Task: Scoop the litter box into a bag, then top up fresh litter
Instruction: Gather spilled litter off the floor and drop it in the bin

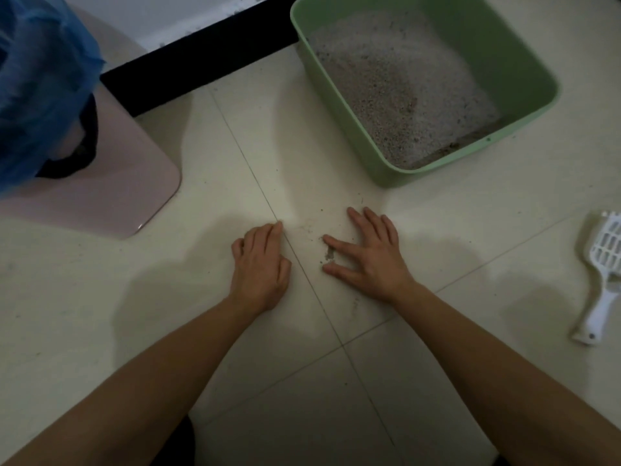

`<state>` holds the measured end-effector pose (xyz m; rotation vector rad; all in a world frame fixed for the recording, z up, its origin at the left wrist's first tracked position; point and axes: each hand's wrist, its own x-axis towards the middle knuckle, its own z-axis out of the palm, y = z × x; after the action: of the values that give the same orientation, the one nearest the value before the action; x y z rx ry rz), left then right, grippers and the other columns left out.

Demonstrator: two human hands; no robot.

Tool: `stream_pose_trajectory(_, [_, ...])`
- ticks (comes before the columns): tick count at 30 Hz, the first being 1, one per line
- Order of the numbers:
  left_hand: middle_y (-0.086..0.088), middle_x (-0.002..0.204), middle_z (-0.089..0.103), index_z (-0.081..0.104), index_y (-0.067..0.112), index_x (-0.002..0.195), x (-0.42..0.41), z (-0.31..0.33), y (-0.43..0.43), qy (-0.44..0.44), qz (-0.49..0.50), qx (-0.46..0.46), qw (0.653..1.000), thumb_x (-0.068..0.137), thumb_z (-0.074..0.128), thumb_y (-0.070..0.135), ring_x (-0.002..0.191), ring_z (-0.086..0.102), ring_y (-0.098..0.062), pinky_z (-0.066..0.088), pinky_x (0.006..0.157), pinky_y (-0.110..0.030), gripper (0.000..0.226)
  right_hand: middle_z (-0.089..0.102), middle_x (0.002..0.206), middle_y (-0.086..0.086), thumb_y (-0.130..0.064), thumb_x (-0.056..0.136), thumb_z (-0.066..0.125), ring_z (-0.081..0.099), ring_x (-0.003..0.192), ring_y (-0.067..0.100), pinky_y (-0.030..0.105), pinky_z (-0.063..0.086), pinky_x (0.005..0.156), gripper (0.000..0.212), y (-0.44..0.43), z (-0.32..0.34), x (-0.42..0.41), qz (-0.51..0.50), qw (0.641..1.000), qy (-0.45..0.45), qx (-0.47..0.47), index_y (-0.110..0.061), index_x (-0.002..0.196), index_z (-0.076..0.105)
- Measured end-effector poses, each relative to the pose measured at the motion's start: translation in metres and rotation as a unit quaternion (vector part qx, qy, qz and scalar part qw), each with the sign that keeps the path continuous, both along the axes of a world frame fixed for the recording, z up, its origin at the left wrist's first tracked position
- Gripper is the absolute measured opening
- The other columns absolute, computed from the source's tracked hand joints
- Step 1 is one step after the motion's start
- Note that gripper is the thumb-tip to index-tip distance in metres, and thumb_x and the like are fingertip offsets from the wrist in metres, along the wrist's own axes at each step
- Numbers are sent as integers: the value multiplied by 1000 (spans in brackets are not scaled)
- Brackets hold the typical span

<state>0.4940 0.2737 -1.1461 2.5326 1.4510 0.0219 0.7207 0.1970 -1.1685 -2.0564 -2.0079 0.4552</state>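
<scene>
Green litter box (504, 45) sits on the tiled floor (100, 314) at upper right with grey litter (396, 82) inside, and the white scoop (596, 309) lies well apart at the right edge. Both hands are empty and down on the floor near the box: the left hand (260, 264) is loosely bent, the right hand (369, 260) splayed flat, with spilled litter (329, 255) between thumb and forefinger. Blue bag (37, 95) is at far left over a pink bin (111, 196).
</scene>
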Motion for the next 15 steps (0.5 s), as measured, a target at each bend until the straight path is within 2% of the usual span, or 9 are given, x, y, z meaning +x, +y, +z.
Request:
stream_pose_trajectory(5, [-14,128,52,47,6,137,1,-2,0,-30,31,15,999,85,33,29,116,39,-27,27,94,-40,59,40,154,0,-61,83,64,26,145,29,46,14,118,28,4,-6,-10,-64,993,88,53,-49,107,71])
stream_pose_trajectory(10, [-12,125,53,50,8,135,8,3,-1,-46,27,2,999,86,33,29,115,43,-28,34,93,-42,56,59,138,-4,-49,78,76,37,138,25,40,23,113,16,4,-9,-19,-117,976,165,85,-38,89,79])
stream_pose_trajectory(12, [-12,117,55,54,6,131,12,4,-1,-64,17,-11,998,86,36,28,109,46,-30,39,91,-43,53,67,125,-6,-46,79,75,47,128,24,39,32,106,17,5,-8,-21,-109,978,153,93,-32,86,80])
stream_pose_trajectory(15, [-13,102,57,61,0,120,19,-1,-6,-108,-23,-16,994,89,44,28,96,50,-31,47,85,-44,45,74,100,-6,-41,85,71,60,101,20,35,46,87,21,0,-3,-14,-90,979,132,126,-22,87,80])
